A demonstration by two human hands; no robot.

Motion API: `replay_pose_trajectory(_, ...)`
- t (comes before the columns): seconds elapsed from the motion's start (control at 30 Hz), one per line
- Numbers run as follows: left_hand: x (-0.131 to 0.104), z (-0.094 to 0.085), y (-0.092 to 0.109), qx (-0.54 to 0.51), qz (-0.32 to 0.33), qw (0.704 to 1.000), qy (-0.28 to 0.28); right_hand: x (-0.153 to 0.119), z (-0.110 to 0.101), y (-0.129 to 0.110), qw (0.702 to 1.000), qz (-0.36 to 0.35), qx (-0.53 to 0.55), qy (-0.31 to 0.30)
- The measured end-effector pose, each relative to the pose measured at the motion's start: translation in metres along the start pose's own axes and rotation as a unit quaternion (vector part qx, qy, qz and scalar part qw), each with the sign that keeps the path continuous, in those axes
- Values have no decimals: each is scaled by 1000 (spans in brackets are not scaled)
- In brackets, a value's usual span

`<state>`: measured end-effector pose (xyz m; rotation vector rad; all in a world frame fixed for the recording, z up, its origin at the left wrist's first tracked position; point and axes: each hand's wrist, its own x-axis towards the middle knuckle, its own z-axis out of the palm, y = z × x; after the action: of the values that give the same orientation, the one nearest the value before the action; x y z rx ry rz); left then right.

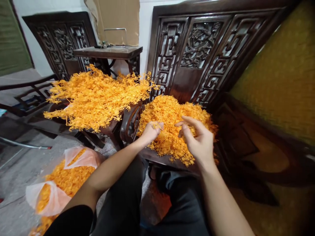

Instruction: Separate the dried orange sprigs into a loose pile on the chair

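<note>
Both hands are hovering over a heap of small orange pieces [172, 127] lying on a dark carved wooden chair [204, 55]. The left hand [150, 131] is pinching one orange piece [157, 125] in curled fingers, while the right hand [199, 141] is poised just beside it, fingers loosely bent. A larger pile of orange sprigs [95, 95] is resting on the neighbouring chair, and a plastic bag [56, 190] of orange pieces is sitting on the floor.
</note>
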<state>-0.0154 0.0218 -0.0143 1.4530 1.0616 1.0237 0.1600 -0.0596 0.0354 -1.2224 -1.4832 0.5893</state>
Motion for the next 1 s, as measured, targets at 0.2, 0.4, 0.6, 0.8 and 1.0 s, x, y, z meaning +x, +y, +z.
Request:
replay_pose_trajectory(0.2,11,4,-9,-27,41,998,31,5,28,0,981,-86,-143,-102)
replay_pose_trajectory(0.4,15,6,-1,17,47,997,51,9,56,1,959,-96,-259,-57)
replay_pose_trajectory(0.6,30,-6,-8,88,-35,987,127,-22,49,-48,973,80,-118,-181)
replay_pose_trajectory(0.8,27,-10,-18,73,-48,988,126,-19,25,-46,958,167,-38,-232)
replay_pose_trajectory(1.0,21,-14,-15,60,-11,994,88,-1,15,0,973,103,-93,-183)
